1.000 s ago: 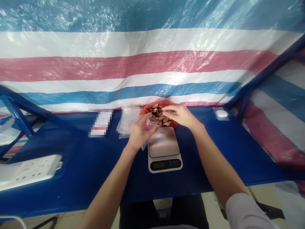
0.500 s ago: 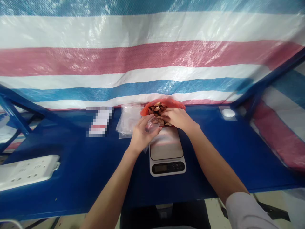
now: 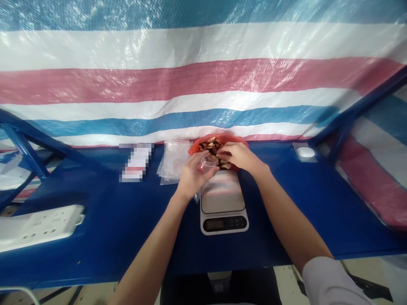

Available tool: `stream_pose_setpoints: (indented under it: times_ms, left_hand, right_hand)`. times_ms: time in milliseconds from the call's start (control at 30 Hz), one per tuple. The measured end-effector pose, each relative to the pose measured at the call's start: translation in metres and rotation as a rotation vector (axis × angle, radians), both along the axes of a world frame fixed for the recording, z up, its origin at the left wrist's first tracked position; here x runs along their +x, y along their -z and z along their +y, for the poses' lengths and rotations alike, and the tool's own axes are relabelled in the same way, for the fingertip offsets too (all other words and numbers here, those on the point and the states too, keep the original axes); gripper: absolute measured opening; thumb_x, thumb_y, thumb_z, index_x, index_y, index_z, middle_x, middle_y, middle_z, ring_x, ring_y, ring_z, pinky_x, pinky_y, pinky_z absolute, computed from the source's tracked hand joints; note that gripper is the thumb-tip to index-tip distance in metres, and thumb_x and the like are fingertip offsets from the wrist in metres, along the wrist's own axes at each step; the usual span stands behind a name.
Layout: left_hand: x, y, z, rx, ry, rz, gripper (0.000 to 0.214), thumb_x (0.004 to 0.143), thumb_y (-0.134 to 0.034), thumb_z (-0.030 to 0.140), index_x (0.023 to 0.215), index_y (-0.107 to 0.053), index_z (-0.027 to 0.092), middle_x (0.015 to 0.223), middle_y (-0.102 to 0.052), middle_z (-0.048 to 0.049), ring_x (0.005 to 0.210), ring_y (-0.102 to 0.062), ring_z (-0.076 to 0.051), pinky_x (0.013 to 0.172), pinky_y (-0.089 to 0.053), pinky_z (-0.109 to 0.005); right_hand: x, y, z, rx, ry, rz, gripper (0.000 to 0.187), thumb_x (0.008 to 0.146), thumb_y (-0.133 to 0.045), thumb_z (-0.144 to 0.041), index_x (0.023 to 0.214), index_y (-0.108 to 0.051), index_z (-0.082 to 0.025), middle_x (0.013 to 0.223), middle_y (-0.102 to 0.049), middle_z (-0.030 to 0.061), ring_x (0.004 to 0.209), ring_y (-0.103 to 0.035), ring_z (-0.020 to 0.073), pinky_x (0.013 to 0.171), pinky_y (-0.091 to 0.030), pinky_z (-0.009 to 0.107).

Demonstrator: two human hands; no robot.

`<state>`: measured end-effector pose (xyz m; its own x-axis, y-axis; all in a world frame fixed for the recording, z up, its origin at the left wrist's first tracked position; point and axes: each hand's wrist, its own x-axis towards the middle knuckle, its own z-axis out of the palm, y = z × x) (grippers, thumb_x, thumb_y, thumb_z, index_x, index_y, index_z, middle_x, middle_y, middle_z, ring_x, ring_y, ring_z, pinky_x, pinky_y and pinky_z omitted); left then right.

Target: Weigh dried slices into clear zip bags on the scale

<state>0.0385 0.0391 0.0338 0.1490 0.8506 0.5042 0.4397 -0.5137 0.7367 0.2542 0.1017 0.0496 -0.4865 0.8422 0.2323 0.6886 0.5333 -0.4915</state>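
My left hand (image 3: 193, 174) is closed around a small clear plastic bag (image 3: 206, 162), holding its mouth open beside a red bag (image 3: 194, 148) full of brown dried pieces (image 3: 211, 145). My right hand (image 3: 239, 156) rests on those pieces with its fingers pinched together at the clear bag's mouth; what they hold is too small to make out. Both hands hover just behind a white digital kitchen scale (image 3: 223, 204) with a bare steel platform.
A stack of clear zip bags (image 3: 173, 160) lies left of the red bag. A blurred card (image 3: 136, 162) sits further left. A white power strip (image 3: 38, 226) lies at the left table edge, a small white round object (image 3: 305, 152) at the back right. Striped tarpaulin (image 3: 203, 80) hangs behind.
My right hand has drawn in from the heap toward the clear bag's mouth. The left hand has kept its hold. The view shifted slightly.
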Motion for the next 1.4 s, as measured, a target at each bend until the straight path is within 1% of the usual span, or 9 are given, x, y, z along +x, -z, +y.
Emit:
stream_pose_setpoints:
  times_ms: [200,367,500,667,867,1067,1167,1267,1400]
  left_hand:
    - [0.002,0.003,0.002,-0.039,-0.007,-0.013,0.052,0.082,-0.080,0.042,0.126,-0.068,0.018,0.123,-0.073,-0.0135,0.118,-0.070,-0.029,0.106,-0.055,-0.045]
    - [0.001,0.005,0.000,-0.053,-0.015,-0.011,0.054,0.081,-0.080,0.044,0.127,-0.067,0.018,0.126,-0.072,-0.0142,0.120,-0.069,-0.030,0.106,-0.054,-0.046]
    - [0.001,0.007,-0.002,-0.074,-0.039,-0.028,0.064,0.081,-0.080,0.048,0.134,-0.065,0.016,0.125,-0.073,-0.0152,0.118,-0.069,-0.030,0.107,-0.054,-0.047]
    - [0.001,0.011,-0.003,-0.099,-0.065,-0.061,0.076,0.078,-0.081,0.053,0.141,-0.060,0.017,0.128,-0.072,-0.0159,0.120,-0.069,-0.032,0.107,-0.055,-0.049]
    - [0.002,0.013,-0.005,-0.123,-0.059,-0.081,0.081,0.078,-0.082,0.054,0.146,-0.056,0.019,0.139,-0.066,-0.0166,0.131,-0.063,-0.035,0.111,-0.051,-0.052]
    - [0.003,0.009,-0.008,-0.125,-0.016,-0.092,0.081,0.080,-0.081,0.051,0.149,-0.052,0.019,0.140,-0.066,-0.0157,0.131,-0.063,-0.034,0.111,-0.051,-0.051]
    - [0.004,0.007,-0.009,-0.129,0.000,-0.106,0.080,0.081,-0.081,0.051,0.149,-0.051,0.020,0.139,-0.067,-0.0139,0.129,-0.064,-0.033,0.111,-0.052,-0.050]
    - [0.004,0.006,-0.009,-0.140,0.011,-0.119,0.080,0.082,-0.080,0.052,0.150,-0.050,0.022,0.136,-0.069,-0.0124,0.127,-0.066,-0.031,0.111,-0.053,-0.049]
    - [0.003,0.006,-0.008,-0.130,0.052,-0.117,0.083,0.080,-0.080,0.056,0.150,-0.050,0.023,0.137,-0.069,-0.0126,0.128,-0.066,-0.031,0.112,-0.052,-0.049]
  right_hand:
    - [0.003,-0.002,0.000,-0.057,-0.014,0.089,0.016,0.094,-0.067,-0.021,0.100,-0.081,-0.022,0.103,-0.080,0.0060,0.094,-0.073,0.0218,0.088,-0.054,0.033]
    - [0.005,-0.004,0.000,-0.042,0.001,0.143,0.018,0.095,-0.065,-0.024,0.105,-0.080,-0.023,0.106,-0.081,0.0048,0.097,-0.075,0.0225,0.090,-0.054,0.034]
    - [0.007,-0.005,-0.001,-0.033,0.014,0.287,0.017,0.094,-0.067,-0.028,0.103,-0.080,-0.024,0.106,-0.081,0.0035,0.098,-0.075,0.0226,0.092,-0.056,0.034]
    - [0.006,-0.019,-0.009,-0.105,-0.028,0.486,0.021,0.091,-0.069,-0.036,0.104,-0.080,-0.023,0.108,-0.080,0.0036,0.097,-0.076,0.0227,0.091,-0.059,0.035]
    - [-0.001,-0.037,-0.021,-0.072,-0.110,0.356,0.020,0.094,-0.067,-0.034,0.105,-0.080,-0.024,0.109,-0.080,0.0036,0.099,-0.074,0.0225,0.092,-0.056,0.035]
    - [-0.010,-0.048,-0.030,-0.033,-0.187,0.261,0.020,0.098,-0.062,-0.029,0.103,-0.079,-0.022,0.101,-0.079,0.0032,0.085,-0.072,0.0171,0.081,-0.053,0.028]
    - [-0.015,-0.050,-0.033,-0.015,-0.213,0.212,0.020,0.100,-0.060,-0.026,0.101,-0.080,-0.023,0.102,-0.078,0.0033,0.089,-0.071,0.0174,0.082,-0.053,0.029]
    - [-0.018,-0.049,-0.034,0.010,-0.243,0.228,0.019,0.099,-0.061,-0.024,0.098,-0.081,-0.024,0.106,-0.079,0.0032,0.098,-0.071,0.0199,0.088,-0.054,0.031]
    - [-0.020,-0.047,-0.034,-0.020,-0.295,0.240,0.016,0.096,-0.066,-0.022,0.095,-0.082,-0.025,0.106,-0.080,0.0018,0.101,-0.072,0.0204,0.092,-0.055,0.033]
